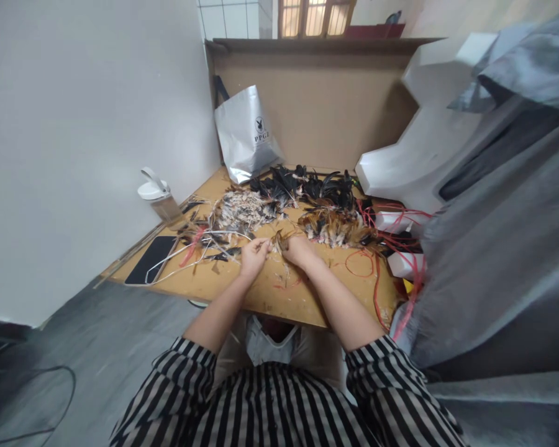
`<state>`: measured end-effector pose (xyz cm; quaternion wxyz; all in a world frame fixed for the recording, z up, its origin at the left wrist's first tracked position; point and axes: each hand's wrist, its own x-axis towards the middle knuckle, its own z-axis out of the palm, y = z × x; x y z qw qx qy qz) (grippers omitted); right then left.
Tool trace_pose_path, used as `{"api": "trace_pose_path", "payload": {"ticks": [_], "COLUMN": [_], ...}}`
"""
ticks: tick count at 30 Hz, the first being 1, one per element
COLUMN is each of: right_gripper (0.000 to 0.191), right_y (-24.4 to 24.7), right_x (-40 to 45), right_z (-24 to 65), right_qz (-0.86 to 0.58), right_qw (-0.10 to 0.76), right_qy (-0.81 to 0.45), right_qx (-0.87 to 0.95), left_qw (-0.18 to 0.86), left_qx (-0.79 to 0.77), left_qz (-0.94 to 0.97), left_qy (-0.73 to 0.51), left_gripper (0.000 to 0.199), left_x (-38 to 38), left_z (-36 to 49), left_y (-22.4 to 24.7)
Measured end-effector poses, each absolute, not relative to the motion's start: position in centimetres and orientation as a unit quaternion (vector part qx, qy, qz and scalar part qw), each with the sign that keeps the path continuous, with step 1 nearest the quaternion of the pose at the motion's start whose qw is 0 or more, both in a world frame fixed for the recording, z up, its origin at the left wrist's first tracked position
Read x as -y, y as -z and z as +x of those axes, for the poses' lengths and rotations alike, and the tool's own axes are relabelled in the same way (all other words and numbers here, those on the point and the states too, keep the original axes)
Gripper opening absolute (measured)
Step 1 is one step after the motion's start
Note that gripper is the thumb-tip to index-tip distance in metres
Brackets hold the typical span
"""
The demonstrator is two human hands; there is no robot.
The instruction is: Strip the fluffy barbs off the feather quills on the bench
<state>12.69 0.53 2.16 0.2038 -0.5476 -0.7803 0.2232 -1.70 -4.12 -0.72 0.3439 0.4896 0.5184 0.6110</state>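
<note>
Over the front middle of the wooden table, my left hand (254, 257) is closed in a pinch at the pale quill end of some brown feathers (278, 239). My right hand (299, 249) is closed around the same small bunch from the other side, its fingertips mostly hidden behind the knuckles. Just beyond my right hand lies a pile of golden-brown feathers (335, 226). A heap of pale quills and grey fluff (245, 210) is spread beyond my left hand. Black feathers (307, 185) lie behind both piles.
A dark phone (151, 261) and a lidded cup (161, 200) are at the left. A silver bag (246, 133) leans at the back. Red strings (377, 285) and white strips (209, 233) lie about the table (279, 302). Grey cloth (507, 248) hangs at the right.
</note>
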Motion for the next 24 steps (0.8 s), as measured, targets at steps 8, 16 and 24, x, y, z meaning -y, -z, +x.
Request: {"api": "trace_pose_path", "payload": {"ticks": [8, 16, 24], "right_gripper": [0.014, 0.029, 0.028], "right_y": [-3.0, -0.9, -0.9], "right_x": [-1.8, -2.3, -2.3], "right_z": [13.6, 13.4, 11.8], "right_qz": [-0.523, -0.399, -0.421], "right_qw": [0.360, 0.487, 0.484], "right_qy": [-0.421, -0.636, -0.595], "right_qx": [0.648, 0.447, 0.483], "left_qw": [0.398, 0.484, 0.518], "left_qx": [-0.483, -0.477, -0.479], "left_qz": [0.474, 0.477, 0.481], "left_qy": [-0.619, -0.557, -0.521], "left_gripper": [0.030, 0.031, 0.036], "left_x": [0.7, 0.0, -0.4], "left_z": [-0.6, -0.6, -1.5], "left_y": [-1.8, -0.7, 0.3]}}
